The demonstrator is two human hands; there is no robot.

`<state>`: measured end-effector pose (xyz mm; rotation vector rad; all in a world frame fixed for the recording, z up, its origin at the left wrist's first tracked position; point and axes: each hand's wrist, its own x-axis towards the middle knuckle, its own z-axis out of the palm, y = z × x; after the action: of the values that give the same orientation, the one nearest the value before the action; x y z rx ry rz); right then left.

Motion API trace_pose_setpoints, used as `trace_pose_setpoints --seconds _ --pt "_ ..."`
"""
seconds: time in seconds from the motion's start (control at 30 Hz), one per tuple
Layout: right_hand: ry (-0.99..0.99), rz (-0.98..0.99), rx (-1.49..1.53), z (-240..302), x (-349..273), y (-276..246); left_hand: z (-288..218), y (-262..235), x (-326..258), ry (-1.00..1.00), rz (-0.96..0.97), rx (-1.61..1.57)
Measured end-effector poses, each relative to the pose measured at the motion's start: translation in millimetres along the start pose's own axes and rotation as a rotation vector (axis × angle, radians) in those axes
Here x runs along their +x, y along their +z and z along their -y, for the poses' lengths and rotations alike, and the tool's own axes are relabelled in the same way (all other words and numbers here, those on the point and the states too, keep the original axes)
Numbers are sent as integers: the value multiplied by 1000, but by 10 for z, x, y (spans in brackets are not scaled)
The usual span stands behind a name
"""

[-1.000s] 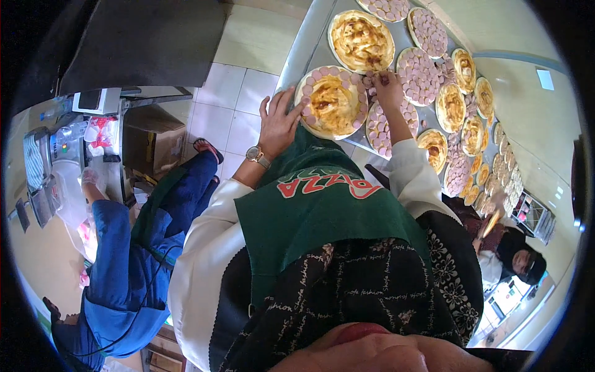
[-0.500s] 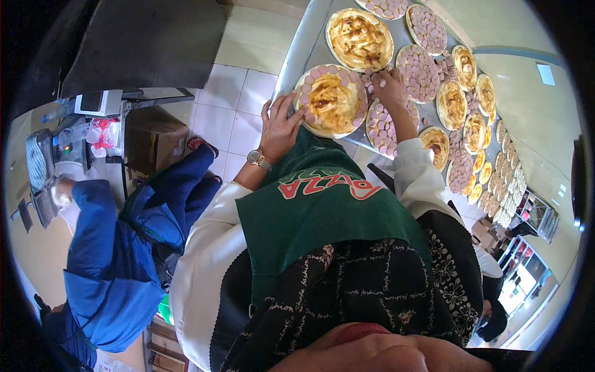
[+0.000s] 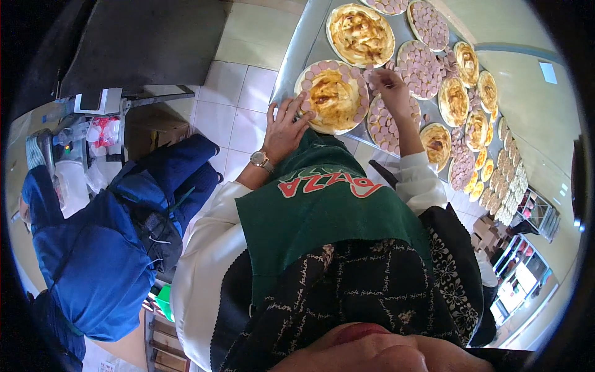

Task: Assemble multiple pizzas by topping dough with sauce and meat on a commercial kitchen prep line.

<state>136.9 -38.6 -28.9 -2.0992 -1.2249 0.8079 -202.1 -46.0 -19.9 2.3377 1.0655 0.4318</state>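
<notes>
A round pizza base [image 3: 327, 102] with browned sauce in its middle lies at the near left edge of the metal table. Pink sausage slices [image 3: 354, 80] line part of its rim. My left hand [image 3: 284, 131], wearing a watch, rests against the base's left edge with its fingers apart. Just right of the base is my right hand [image 3: 392, 92], its fingertips pinched on pink sausage slices [image 3: 370, 74]. A base covered with slices [image 3: 380, 124] lies beneath that wrist. Behind sits another base with sauce only [image 3: 361, 36].
More bases, some sauced and some sausage-covered [image 3: 421, 68], run along the metal table [image 3: 304, 46] to the right, with loose slices between. A person in blue [image 3: 99, 248] stands at my left by a cluttered shelf. A dark panel [image 3: 142, 43] is at the upper left.
My right hand has lifted slightly off the loose slices, with its fingers drawn together. My left hand has shifted a little right along the base's edge. The person in blue has turned and moved.
</notes>
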Motion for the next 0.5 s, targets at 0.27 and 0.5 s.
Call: trace_pose_setpoints --seconds 0.27,0.5 --pt "-451 351 63 492 -770 549 9 -18 1 -41 -30 -28" --pt "-704 218 -251 671 -927 774 19 -7 -10 -49 -39 -28"
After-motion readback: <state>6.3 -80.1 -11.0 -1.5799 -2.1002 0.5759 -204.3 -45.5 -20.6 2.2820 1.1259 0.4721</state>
